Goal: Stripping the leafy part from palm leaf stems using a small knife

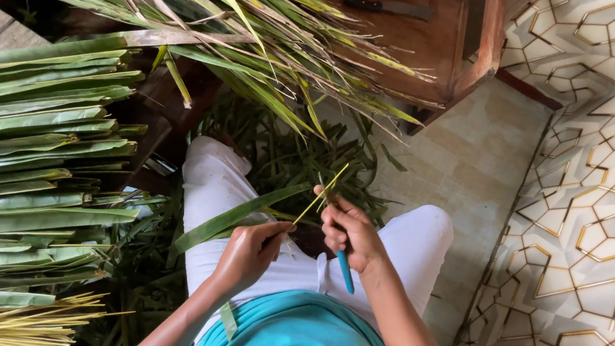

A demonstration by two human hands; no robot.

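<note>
Over the lap, the left hand pinches a long green palm leaf strip, while the right hand grips a blue-handled knife against its pale yellow midrib. Too steep a blade could snap the midrib or nick the fingers pinching nearby.

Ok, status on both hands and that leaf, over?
Left hand pinching green leaf strip. Right hand gripping blue-handled knife, peeling yellow midrib. Leaf scraps underfoot, nothing blocking.

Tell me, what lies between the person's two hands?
In the head view, a green leaf strip and its yellow midrib span from left hand to right hand.
</note>
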